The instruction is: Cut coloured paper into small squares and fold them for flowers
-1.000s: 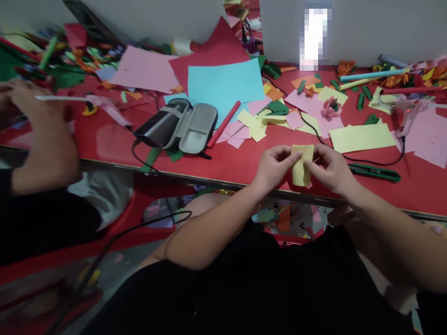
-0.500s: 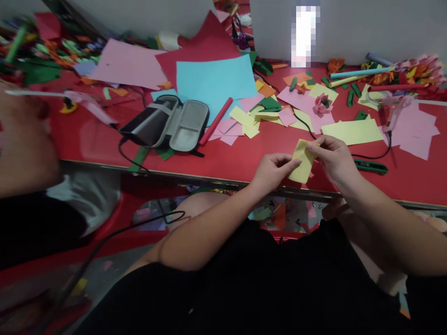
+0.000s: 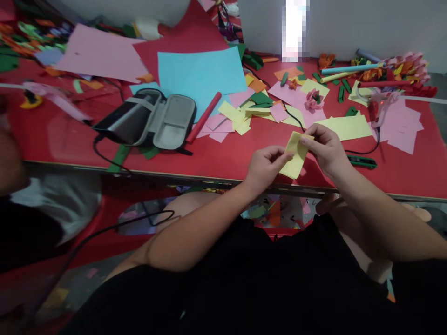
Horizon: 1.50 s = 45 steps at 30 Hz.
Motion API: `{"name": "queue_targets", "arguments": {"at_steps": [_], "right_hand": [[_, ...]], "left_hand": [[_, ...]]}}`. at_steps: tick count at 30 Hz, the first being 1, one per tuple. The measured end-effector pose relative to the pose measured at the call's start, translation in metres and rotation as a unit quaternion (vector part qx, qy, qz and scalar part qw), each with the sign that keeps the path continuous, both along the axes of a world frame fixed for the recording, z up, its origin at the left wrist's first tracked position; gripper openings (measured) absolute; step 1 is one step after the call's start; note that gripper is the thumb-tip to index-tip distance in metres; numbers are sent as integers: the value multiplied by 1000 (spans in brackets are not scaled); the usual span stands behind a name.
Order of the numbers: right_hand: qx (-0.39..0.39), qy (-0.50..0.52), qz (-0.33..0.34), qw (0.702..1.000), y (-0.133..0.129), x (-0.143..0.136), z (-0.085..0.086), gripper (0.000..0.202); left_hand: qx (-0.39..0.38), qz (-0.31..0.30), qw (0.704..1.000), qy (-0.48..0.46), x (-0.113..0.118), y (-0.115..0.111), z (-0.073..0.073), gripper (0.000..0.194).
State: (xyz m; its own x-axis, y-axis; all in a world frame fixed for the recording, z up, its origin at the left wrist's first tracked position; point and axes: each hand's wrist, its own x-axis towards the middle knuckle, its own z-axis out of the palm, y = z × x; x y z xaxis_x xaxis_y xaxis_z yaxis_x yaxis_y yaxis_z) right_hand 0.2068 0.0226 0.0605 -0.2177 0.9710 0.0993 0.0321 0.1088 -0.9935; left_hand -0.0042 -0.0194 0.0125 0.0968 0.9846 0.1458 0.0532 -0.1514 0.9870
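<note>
Between my hands is a small rectangle of yellow paper (image 3: 295, 160), held tilted just above the table's front edge. My left hand (image 3: 267, 168) pinches its left side between thumb and fingers. At the upper right corner, my right hand (image 3: 324, 148) grips it, thumb on top. More than one layer seems to show along the paper's lower edge. A green utility knife (image 3: 361, 161) lies just right of my right hand. Behind the hands rest a larger pale yellow sheet (image 3: 345, 127) and a pink paper flower (image 3: 313, 100).
Glue guns lie at right (image 3: 380, 109) and left (image 3: 59, 100), with cables. An open zip case (image 3: 176, 121), a red paper tube (image 3: 204, 117), a blue sheet (image 3: 200, 72) and paper scraps cover the red table (image 3: 223, 160). Another person's arm (image 3: 10, 160) is at far left.
The camera view has shifted right, so everything sits further left in the picture. Both hands keep hold of the yellow paper, which has turned slightly. The other person's arm shows less.
</note>
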Motion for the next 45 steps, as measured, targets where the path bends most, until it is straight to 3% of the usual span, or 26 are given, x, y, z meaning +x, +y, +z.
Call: {"name": "queue_targets", "arguments": {"at_steps": [3,7,13,17,21,28,31,34,37,40,45], "right_hand": [[59,-75,17,995,-3,2,4,35],[76,-137,11,988,-7,4,9,29],[-2,-82,7,997,-5,12,15,39],[-42,-66,-9,997,-8,12,14,38],[-67,-81,-3,995,-14,5,13,35],[-105,-75,-13,992,-17,-8,5,46],[-107,-53,-38,992,-17,-13,0,48],[-138,-22,-45,989,-19,-17,-4,51],[-143,-10,-40,989,-20,-19,-5,54],[-128,-12,-28,991,-22,-18,-3,60],[-106,-29,14,994,-23,-15,-1,67]], "left_hand": [[18,-17,999,35,-2,-2,-4,43],[26,-31,997,72,-4,-4,-7,38],[45,-59,994,83,-7,-3,7,34],[-20,-104,992,69,-11,-3,14,35],[-69,-104,992,35,-14,-2,10,44],[-54,-48,997,-9,-21,6,2,54],[0,-17,999,51,-23,3,5,54],[89,-10,980,176,-25,0,9,75],[108,-22,964,242,-27,-2,11,82],[70,-24,976,204,-28,-1,11,75],[-32,-72,997,-1,-28,3,0,77]]}}
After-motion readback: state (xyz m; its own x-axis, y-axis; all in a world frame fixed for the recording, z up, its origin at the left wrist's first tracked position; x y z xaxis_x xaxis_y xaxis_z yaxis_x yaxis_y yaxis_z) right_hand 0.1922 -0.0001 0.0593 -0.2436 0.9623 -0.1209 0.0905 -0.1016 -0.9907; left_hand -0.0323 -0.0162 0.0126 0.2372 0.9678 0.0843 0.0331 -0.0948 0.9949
